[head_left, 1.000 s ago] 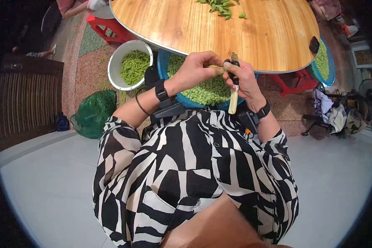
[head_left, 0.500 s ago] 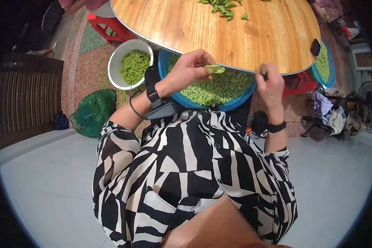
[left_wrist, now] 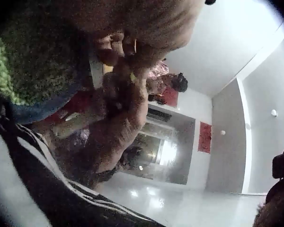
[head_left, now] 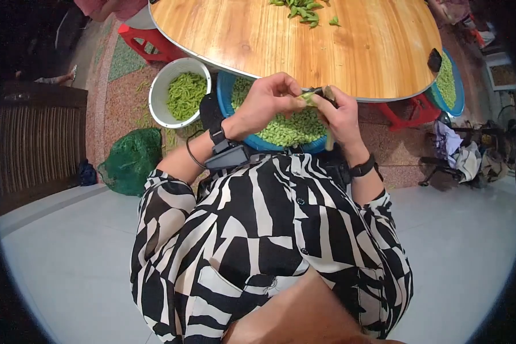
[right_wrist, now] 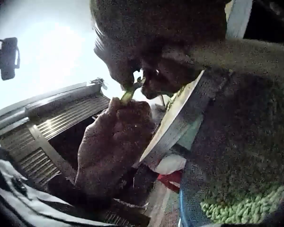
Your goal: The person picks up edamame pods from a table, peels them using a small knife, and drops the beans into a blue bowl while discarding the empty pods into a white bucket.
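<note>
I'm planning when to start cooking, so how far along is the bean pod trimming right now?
Likely done: the blue basin and the white bowl each hold many pods. In hand: the left hand pinches one pod against the small tool gripped by the right hand, above the basin. Left: a small pile of pods on the table.

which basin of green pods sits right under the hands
The middle blue basin; the white basin stands left of it, the other blue basin far right.

Round wooden table, red stools beside it, pale glossy floor, dark slatted furniture left.
</note>
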A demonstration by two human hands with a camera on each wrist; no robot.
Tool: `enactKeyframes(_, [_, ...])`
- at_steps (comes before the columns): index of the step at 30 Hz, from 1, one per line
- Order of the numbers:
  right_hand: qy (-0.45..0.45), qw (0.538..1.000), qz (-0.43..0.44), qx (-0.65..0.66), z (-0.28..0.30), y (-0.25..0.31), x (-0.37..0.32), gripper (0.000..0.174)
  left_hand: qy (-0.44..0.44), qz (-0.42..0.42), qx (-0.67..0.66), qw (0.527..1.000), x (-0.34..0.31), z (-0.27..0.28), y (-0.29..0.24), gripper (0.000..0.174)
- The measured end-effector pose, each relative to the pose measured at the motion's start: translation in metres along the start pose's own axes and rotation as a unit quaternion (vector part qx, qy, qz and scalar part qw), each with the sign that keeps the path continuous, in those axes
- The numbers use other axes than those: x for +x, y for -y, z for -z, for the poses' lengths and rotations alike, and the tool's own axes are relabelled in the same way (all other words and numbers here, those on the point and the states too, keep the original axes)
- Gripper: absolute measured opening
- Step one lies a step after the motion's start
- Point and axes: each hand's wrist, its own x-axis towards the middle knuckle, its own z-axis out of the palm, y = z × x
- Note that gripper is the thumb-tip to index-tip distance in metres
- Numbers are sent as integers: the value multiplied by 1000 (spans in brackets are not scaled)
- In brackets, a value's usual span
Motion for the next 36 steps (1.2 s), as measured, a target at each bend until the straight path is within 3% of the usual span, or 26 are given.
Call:
enactKeyframes(2, [67,986,-59,142,-1,-6,1,13,4,2,9,1000,0,1,2,15])
enactKeyframes(5, [85,969,-99,208,1,-10,3,10,43,43,-27,998,0,9,3,12])
enactKeyframes(7, [86,952,-107,272,-3,-11,2,11,74,126,-107,983,0,11,0,9])
enactKeyframes(11, [63,884,-156,436,-12,-7,3,11,102,130,-200,966,-3,10,0,8])
enactKeyframes(14, [61,856,-207,469,-14,-10,5,9,105,142,-258,950,-3,8,3,9])
enactKeyframes(17, [61,867,-214,446,-19,-16,6,7,88,148,-190,966,-4,9,10,10])
enactKeyframes(19, [75,892,-212,392,-21,-23,7,7,36,68,77,994,-5,10,21,11])
enactKeyframes(21, [102,932,-197,289,-23,-25,8,9,17,42,114,992,-7,8,31,12])
enactKeyframes(23, [102,935,-198,275,-25,-21,10,9,-17,-25,207,978,-6,8,41,17])
enactKeyframes(27, [106,937,-193,271,-29,-16,9,10,-44,-48,187,980,-1,15,52,24])
enactKeyframes(29, [100,938,-194,270,-33,-12,8,10,-38,63,61,995,-1,13,43,28])
enactKeyframes(32, [85,937,-194,278,-31,-22,8,10,-23,114,40,992,0,24,37,27])
enactKeyframes(33, [80,934,-197,287,-30,-26,8,10,-25,151,-47,987,2,30,40,21])
enactKeyframes(34, [79,934,-197,288,-30,-26,8,10,-24,152,-47,987,1,31,44,21])
enactKeyframes(36, [-10,921,-207,330,-31,-23,6,10,-93,75,-119,986,-8,25,46,15])
